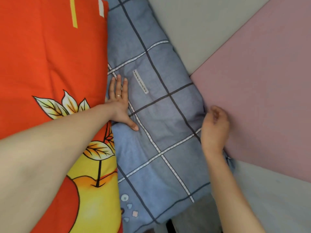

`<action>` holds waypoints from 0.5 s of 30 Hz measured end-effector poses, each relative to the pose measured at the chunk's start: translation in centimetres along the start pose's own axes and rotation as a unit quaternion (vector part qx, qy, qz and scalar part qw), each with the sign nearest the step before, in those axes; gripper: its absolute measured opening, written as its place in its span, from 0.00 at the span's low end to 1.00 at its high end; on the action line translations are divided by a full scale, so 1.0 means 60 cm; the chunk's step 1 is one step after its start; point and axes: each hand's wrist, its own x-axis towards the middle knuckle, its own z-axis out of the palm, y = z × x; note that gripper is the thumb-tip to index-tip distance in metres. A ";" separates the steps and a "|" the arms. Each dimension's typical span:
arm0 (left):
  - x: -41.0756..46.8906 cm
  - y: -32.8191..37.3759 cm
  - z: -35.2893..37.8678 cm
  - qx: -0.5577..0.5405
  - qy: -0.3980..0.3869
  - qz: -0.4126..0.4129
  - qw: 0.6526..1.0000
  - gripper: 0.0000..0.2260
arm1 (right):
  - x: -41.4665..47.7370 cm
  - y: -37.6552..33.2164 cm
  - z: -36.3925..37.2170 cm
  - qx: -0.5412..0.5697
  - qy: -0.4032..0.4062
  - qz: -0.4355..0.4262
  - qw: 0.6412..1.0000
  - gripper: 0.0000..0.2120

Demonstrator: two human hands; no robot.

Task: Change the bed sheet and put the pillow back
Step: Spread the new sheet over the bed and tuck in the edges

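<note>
Tucking step: likely pushing the edge of the blue checked fabric bed sheet [159, 132] down beside the pink padded wall panel [260, 81].
Left hand [120, 105]: fingers straight and flat, pressing the sheet, probably to stop it sliding.
Right hand [214, 128]: fingers curled at the sheet's edge; grip unclear.
Sheet: soft, creased, lying between the orange apple-print cloth [50, 56] and the panel.
Pillow: none recognisable.

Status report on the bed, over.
Left hand flat on blue sheet. Right hand at its edge, grip unclear. Orange quilt borders the sheet.
</note>
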 end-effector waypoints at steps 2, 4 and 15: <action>0.001 -0.001 0.003 -0.001 0.011 -0.001 1.000 0.75 | 0.019 0.013 -0.003 -0.111 -0.153 0.020 0.982 0.18; -0.002 0.004 0.004 -0.010 0.019 -0.015 1.000 0.75 | 0.023 0.021 -0.004 -0.112 -0.232 0.045 0.965 0.19; -0.153 0.099 0.145 -0.080 0.322 0.017 0.943 0.33 | 0.049 0.003 -0.030 0.130 -0.425 0.197 0.874 0.19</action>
